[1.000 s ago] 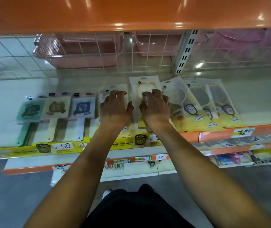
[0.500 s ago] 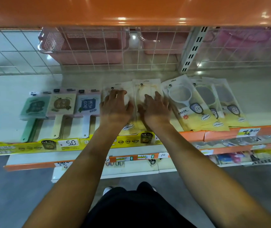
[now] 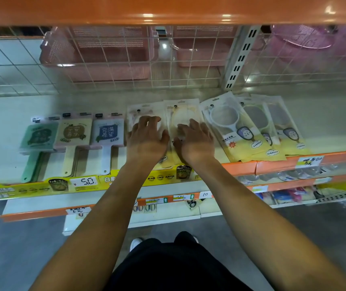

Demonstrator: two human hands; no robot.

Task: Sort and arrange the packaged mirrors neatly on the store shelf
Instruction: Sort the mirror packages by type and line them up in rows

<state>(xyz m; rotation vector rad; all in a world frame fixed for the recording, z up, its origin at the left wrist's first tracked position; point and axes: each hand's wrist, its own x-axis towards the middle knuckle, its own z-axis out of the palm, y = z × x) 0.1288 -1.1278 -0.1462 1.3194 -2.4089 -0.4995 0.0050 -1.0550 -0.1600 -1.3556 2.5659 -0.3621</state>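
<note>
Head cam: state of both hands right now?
Left hand: open, fingers spread, pressing flat on a clear plastic mirror packet.
Right hand: open, fingers resting on the neighbouring yellow-backed mirror packet; no grip on it.

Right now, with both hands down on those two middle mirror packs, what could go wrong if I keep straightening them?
1. The pack under the left hand and the pack under the right hand reach the shelf's front edge; pulling toward you could slide them off.
2. The white round mirror pack lies tilted, close beside the right hand, with more packs fanned behind it; a sideways nudge could skew that stack further.
</note>
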